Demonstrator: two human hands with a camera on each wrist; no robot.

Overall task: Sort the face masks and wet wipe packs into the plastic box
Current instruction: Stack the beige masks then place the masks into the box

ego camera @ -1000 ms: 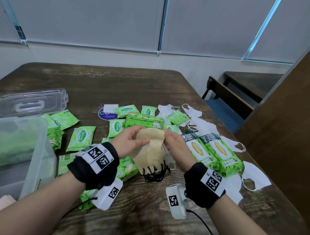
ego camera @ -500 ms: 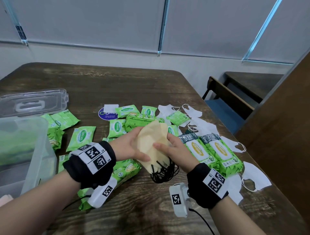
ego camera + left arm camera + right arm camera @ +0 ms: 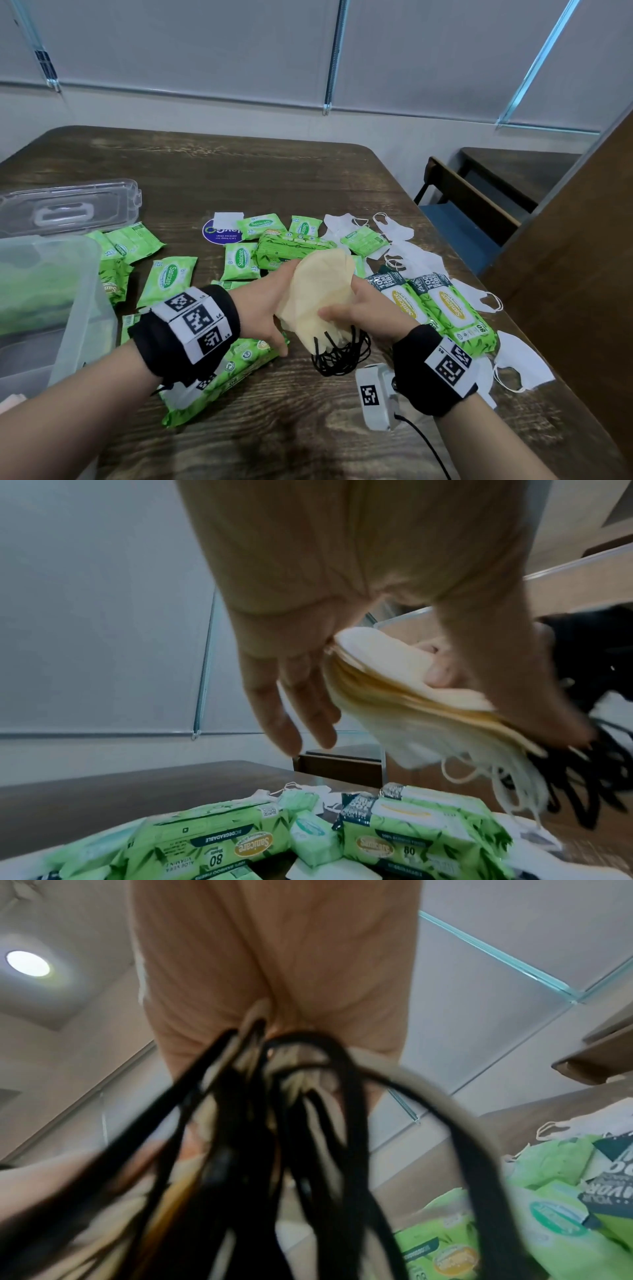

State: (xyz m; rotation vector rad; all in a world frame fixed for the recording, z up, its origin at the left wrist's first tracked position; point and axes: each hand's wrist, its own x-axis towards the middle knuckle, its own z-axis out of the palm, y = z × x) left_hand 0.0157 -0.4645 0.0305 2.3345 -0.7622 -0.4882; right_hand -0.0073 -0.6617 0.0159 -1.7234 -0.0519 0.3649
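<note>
Face masks (image 3: pixel 322 301), a beige stack, sit above the tabletop (image 3: pixel 308 428) between both my hands; left hand (image 3: pixel 263 308) cups one side, right hand (image 3: pixel 359 308) pinches the other; soft, light, floppy; I judge gripping the stacked edges, not the dangling black loops (image 3: pixel 342 356), safest.

Even, soft indoor light; round ceiling lamp (image 3: pixel 27 963) glares; wrist views blurred, perhaps motion; edges bowed.
</note>
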